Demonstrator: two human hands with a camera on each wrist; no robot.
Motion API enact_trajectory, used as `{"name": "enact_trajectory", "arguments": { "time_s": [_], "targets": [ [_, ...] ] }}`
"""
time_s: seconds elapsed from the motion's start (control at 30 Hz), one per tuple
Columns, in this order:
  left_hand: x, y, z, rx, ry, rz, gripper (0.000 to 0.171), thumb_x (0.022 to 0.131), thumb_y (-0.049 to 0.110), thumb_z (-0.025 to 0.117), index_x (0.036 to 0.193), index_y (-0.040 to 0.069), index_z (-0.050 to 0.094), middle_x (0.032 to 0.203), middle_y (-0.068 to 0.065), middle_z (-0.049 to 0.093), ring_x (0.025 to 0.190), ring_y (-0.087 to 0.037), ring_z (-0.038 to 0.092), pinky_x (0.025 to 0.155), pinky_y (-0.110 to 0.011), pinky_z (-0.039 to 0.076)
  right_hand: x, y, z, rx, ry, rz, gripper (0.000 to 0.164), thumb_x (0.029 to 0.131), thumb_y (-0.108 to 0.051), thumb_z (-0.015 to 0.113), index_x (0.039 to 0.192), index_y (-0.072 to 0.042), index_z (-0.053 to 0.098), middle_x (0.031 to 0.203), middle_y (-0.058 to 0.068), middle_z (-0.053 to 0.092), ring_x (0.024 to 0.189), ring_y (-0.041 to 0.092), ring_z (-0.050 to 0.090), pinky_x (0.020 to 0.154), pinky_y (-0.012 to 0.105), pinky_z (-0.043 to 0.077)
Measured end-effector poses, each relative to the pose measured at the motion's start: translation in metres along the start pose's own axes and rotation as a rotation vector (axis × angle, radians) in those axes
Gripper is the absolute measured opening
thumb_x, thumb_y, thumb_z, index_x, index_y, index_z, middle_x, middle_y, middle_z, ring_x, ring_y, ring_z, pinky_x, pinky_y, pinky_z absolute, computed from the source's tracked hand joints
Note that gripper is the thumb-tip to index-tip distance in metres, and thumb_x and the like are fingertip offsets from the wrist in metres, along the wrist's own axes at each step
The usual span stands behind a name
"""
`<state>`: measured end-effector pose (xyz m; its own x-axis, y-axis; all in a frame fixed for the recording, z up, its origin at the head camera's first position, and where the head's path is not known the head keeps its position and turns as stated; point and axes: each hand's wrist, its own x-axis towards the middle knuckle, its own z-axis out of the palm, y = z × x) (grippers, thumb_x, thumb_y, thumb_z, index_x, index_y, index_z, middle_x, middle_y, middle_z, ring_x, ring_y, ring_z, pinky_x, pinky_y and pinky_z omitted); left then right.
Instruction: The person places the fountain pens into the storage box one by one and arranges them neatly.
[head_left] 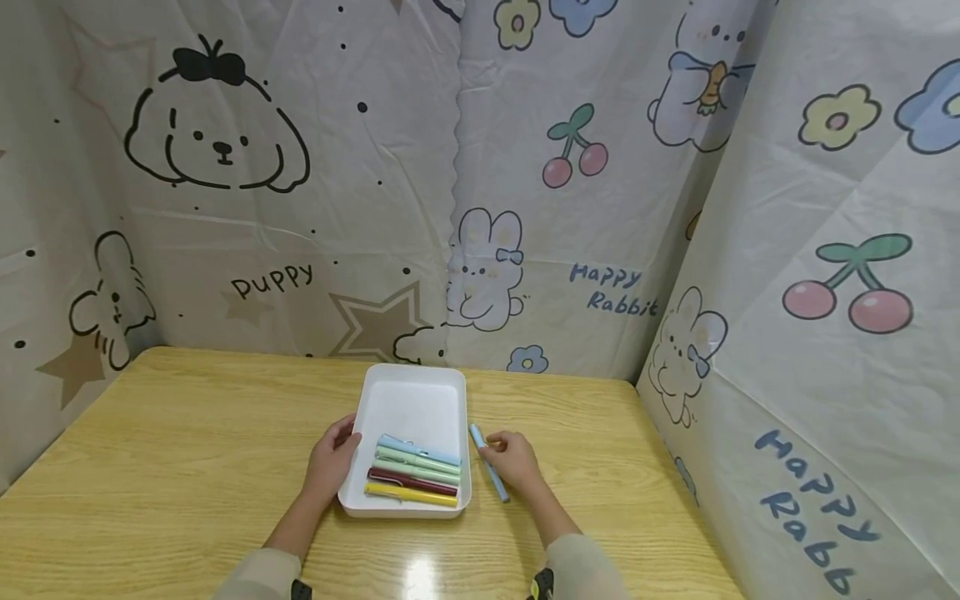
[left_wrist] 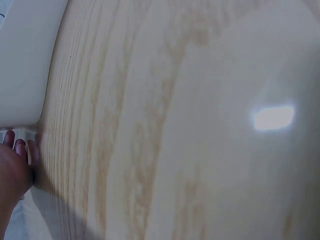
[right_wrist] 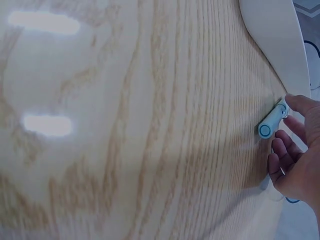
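Note:
A white tray (head_left: 412, 400) stands on the table, with several pens lying side by side in its near half. They are a light blue pen (head_left: 435, 454), pale green pens (head_left: 420, 467), a dark red pen (head_left: 412, 482) and a yellow pen (head_left: 412, 495). My left hand (head_left: 330, 458) holds the tray's left side, thumb at the rim. To the right of the tray, my right hand (head_left: 516, 462) pinches another light blue pen (head_left: 496, 483) between thumb and finger. The right wrist view shows that pen's round end (right_wrist: 265, 131) close over the wood, other fingers loosely curled.
The wooden table (head_left: 210, 450) extends on both sides of the tray. A printed cloth (head_left: 315, 208) hangs behind it, and another cloth panel (head_left: 825, 400) borders the right side. Light glares off the tabletop near the front edge.

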<state>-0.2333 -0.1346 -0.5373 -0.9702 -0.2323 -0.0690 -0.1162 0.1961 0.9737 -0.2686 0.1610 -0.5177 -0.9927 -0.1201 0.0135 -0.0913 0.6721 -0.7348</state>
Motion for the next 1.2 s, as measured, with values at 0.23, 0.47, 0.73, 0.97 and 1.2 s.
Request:
{"name": "enact_trajectory", "arguments": {
  "time_s": [0.23, 0.47, 0.73, 0.97, 1.2],
  "targets": [
    [-0.0001, -0.0013, -0.0002, 0.001, 0.005, -0.004, 0.042, 0.099, 0.019, 0.043, 0.140, 0.009, 0.040, 0.137, -0.018, 0.045, 0.123, -0.029, 0.043, 0.103, -0.043, 0.038, -0.0014, -0.0017, 0.0019, -0.018, -0.004, 0.004, 0.038, 0.078, -0.023, 0.073, 0.106, 0.003, 0.067, 0.088, 0.012, 0.053, 0.075, 0.017, 0.046, 0.060, 0.023, 0.039],
    [-0.0002, -0.0013, -0.0012, -0.002, 0.002, -0.008, 0.043, 0.099, 0.020, 0.043, 0.140, 0.009, 0.040, 0.137, -0.018, 0.045, 0.123, -0.029, 0.043, 0.103, -0.044, 0.037, -0.0002, 0.0004, 0.0038, -0.027, 0.001, -0.007, 0.037, 0.077, -0.019, 0.074, 0.105, 0.004, 0.067, 0.084, 0.010, 0.047, 0.075, 0.017, 0.041, 0.059, 0.022, 0.036],
    [-0.0018, 0.0009, -0.0014, 0.001, 0.006, -0.008, 0.042, 0.099, 0.020, 0.043, 0.139, 0.009, 0.040, 0.137, -0.018, 0.045, 0.122, -0.029, 0.043, 0.103, -0.044, 0.037, 0.0006, 0.0010, 0.0040, -0.029, 0.010, 0.010, 0.032, 0.079, -0.014, 0.071, 0.105, 0.004, 0.067, 0.085, 0.010, 0.049, 0.076, 0.017, 0.042, 0.062, 0.023, 0.037],
    [-0.0011, 0.0006, -0.0004, -0.004, 0.004, -0.014, 0.042, 0.099, 0.020, 0.043, 0.139, 0.009, 0.040, 0.137, -0.018, 0.044, 0.122, -0.029, 0.042, 0.103, -0.044, 0.037, 0.0005, 0.0024, 0.0023, -0.042, 0.052, -0.006, 0.026, 0.078, -0.008, 0.067, 0.101, 0.004, 0.068, 0.083, 0.010, 0.054, 0.075, 0.017, 0.046, 0.063, 0.024, 0.039],
    [-0.0013, 0.0008, 0.0007, -0.004, 0.005, -0.004, 0.043, 0.098, 0.018, 0.044, 0.139, 0.008, 0.040, 0.136, -0.019, 0.044, 0.122, -0.030, 0.042, 0.104, -0.045, 0.036, 0.0014, 0.0037, -0.0013, -0.031, 0.053, -0.015, 0.024, 0.078, -0.007, 0.067, 0.099, 0.004, 0.068, 0.077, 0.008, 0.058, 0.068, 0.014, 0.049, 0.058, 0.022, 0.041]
  ]
}}
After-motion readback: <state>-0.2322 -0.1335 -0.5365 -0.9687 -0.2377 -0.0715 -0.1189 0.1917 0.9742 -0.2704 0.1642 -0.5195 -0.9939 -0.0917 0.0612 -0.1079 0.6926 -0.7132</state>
